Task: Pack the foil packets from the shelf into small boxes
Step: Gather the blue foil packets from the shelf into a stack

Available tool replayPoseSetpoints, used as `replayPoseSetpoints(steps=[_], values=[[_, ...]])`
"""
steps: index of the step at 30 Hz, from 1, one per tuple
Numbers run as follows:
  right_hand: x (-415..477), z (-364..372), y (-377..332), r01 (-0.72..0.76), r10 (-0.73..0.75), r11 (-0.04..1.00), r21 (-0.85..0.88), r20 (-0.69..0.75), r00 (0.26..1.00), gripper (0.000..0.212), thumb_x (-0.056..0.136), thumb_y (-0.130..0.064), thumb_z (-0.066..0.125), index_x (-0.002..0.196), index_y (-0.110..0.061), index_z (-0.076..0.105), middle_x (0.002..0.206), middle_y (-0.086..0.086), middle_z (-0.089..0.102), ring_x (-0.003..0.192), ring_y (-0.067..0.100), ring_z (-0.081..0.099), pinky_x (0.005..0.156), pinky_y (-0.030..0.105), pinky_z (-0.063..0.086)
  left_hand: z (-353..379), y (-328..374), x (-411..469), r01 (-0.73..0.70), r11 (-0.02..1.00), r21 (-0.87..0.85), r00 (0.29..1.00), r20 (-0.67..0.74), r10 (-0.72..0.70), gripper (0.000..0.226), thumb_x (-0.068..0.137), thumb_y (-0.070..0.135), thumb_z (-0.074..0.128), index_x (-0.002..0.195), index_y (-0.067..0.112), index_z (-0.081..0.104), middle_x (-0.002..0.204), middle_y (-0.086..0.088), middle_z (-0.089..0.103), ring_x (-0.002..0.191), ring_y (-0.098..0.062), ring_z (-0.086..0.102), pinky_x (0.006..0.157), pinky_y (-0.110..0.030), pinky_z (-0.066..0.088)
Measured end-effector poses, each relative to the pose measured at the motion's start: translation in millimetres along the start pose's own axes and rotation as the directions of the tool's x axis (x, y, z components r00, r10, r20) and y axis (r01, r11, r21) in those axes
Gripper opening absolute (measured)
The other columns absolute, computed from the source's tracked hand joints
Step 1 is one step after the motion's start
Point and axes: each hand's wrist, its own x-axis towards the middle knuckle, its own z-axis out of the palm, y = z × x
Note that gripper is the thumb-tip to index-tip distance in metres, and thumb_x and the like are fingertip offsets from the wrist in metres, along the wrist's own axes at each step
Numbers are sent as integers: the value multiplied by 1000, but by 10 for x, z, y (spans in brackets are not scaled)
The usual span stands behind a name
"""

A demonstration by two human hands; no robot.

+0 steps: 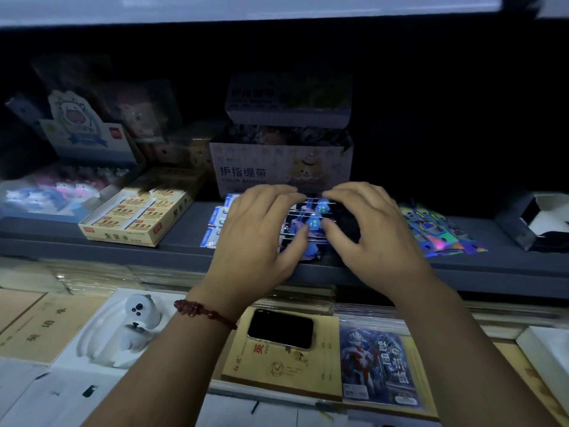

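Both palm-down; left hand [258, 235], right hand [374, 232], curled fingers gripping foil packets [312, 212]

Holographic foil packets [311, 224] — overlapping, flat on the shelf [184, 234]

At your twelve o'clock, the pale box [278, 167] reads 护指绷带, with "FINGER BAND…" beneath, the rest covered. At your eight o'clock, the brown notebook [34, 328] reads 英语本.

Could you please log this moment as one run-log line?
phase: gather | foil packets: piled on shelf | left hand: curled round pile | right hand: curled round pile
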Motion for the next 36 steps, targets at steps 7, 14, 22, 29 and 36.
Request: replayPoseSetpoints(steps=[7, 14, 22, 29, 36], values=[[-513, -556, 607, -265, 253, 956, -122, -104, 962, 36, 95, -27, 64, 129, -15, 64, 128, 1, 56, 122, 25, 50, 102, 49, 46, 293, 803, 255, -107, 966, -233, 985, 110, 136, 34, 94, 24, 62, 125, 10, 61, 125, -4, 59, 117, -24, 55, 101, -40, 44], [-511, -651, 925, -468, 472, 873, -140, -6, 882, 48, 107, -33, 43, 150, -12, 48, 158, 7, 39, 144, 27, 39, 117, 39, 36, 926, 1236, 429, 5, 987, -158, 935, 350, 51, 80, 90, 58, 54, 156, 19, 31, 159, -10, 32, 151, -30, 24, 124, -47, 21], [-697, -603, 897, -270, 309, 935, -230, 154, 938, 50, 110, -26, 26, 150, -7, 48, 154, 8, 51, 147, 21, 41, 124, 34, 18, 1171, 1140, 488, -38, 996, -78, 830, 553, 75, 112, 77, 74, 63, 162, 32, 3, 170, -3, 4, 157, -22, 3, 128, -41, 6], [-824, -761, 724, -425, 411, 893, 152, 113, 905, 35, 111, -21, 36, 125, -13, 67, 114, 2, 72, 111, 15, 59, 119, 29, 28, 1065, 1271, 376, -31, 994, -102, 881, 468, 75, 90, 84, 73, 56, 159, 33, 26, 167, 10, 22, 154, -13, 20, 122, -32, 25], [-962, -978, 749, -432, 433, 804, 408, 94, 896, 19, 101, -15, 61, 96, -22, 78, 90, -14, 77, 90, 3, 71, 86, 34, 56, 900, 1376, 148, -51, 985, -164, 935, 339, 105, 83, 66, -1, 75, 141, 28, 57, 152, 8, 51, 141, -21, 48, 109, -41, 48]])
